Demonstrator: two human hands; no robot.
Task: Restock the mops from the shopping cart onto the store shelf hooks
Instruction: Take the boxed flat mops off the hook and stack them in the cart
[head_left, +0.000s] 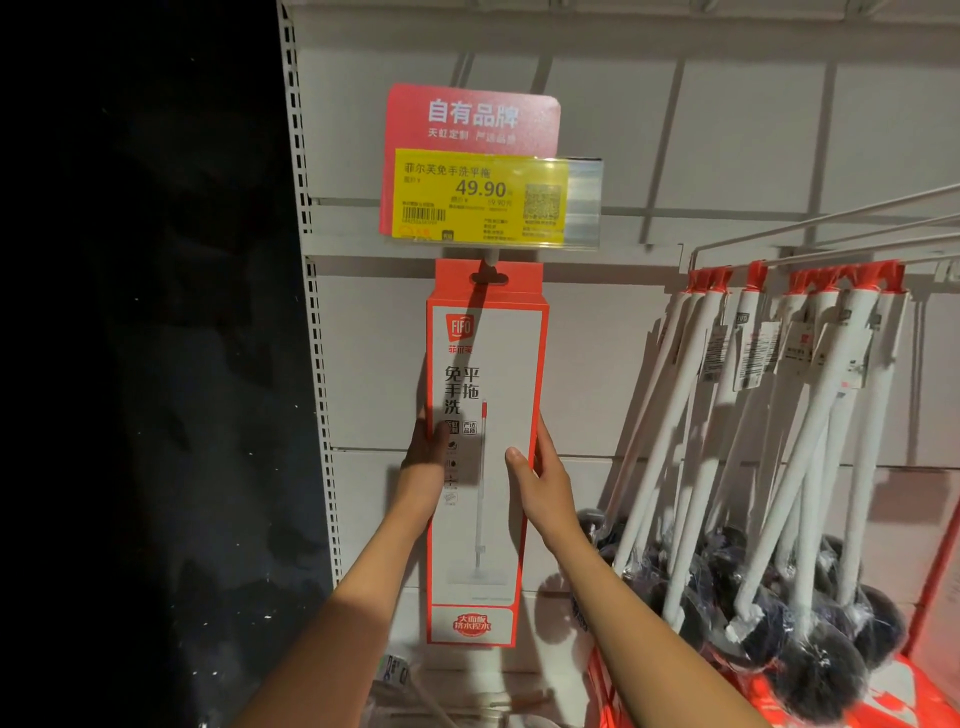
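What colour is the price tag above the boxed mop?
Yellow price tag, on a red sign; the head view shows it clearly.

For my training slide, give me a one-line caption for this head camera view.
Both hands steady a boxed mop hanging on its shelf hook.

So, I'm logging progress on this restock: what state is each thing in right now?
Tall red-and-white boxed mop: upright, hang tab over the hook under the tag.
Left hand: holds the box's left edge.
Right hand: grips the box's right edge, thumb on front.
Yellow price tag: mounted above the box.
White-handled dark-headed mops: hanging on hooks, slanted.
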